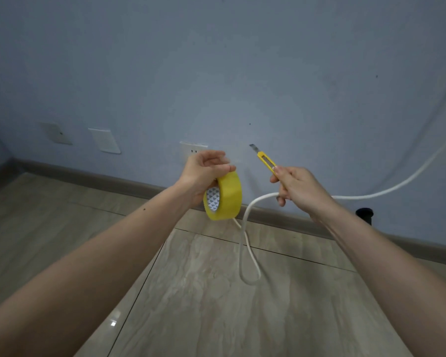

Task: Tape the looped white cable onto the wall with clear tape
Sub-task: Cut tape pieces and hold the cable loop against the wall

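My left hand (pixel 204 173) grips a roll of yellowish clear tape (pixel 225 198), fingers curled over its top, held in front of the blue wall (pixel 216 73) near a white socket (pixel 191 150). My right hand (pixel 294 186) holds a yellow utility knife (pixel 265 161) with its blade out, pointing up-left. The same hand also holds the white cable (pixel 245 228). From that hand the cable hangs in a long loop down to the floor, and its other end runs right and up along the wall.
Two white wall plates (pixel 104 140) sit at the left above the grey skirting board (pixel 113 179). A black object (pixel 364 213) stands at the skirting on the right. Wood-look floor tiles (pixel 204 292) lie below.
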